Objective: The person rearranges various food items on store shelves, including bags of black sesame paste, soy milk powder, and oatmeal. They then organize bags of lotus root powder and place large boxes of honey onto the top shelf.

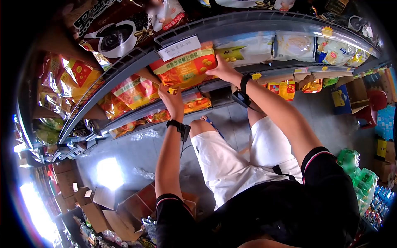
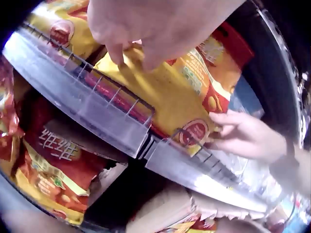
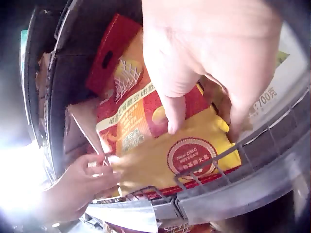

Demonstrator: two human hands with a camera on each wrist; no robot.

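Note:
A red, orange and yellow bag of soybean milk powder (image 1: 186, 68) stands on the shelf behind a low wire rail. My left hand (image 1: 171, 101) pinches its lower left edge, fingers bent, as the left wrist view also shows. On the opposite side, my right hand (image 1: 226, 71) grips the bag's right edge. In the right wrist view the right thumb (image 3: 176, 116) lies on the bag's front, and the other fingers reach round its side. A round red seal (image 3: 192, 158) shows on the yellow bottom part of the bag.
Similar orange bags (image 1: 134, 91) fill the shelf to the left, and white bags (image 1: 293, 46) line it to the right. The wire rail (image 2: 116, 99) runs along the shelf front. Cardboard boxes (image 1: 97, 213) lie on the floor behind at left; green bottles (image 1: 359, 177) stand at right.

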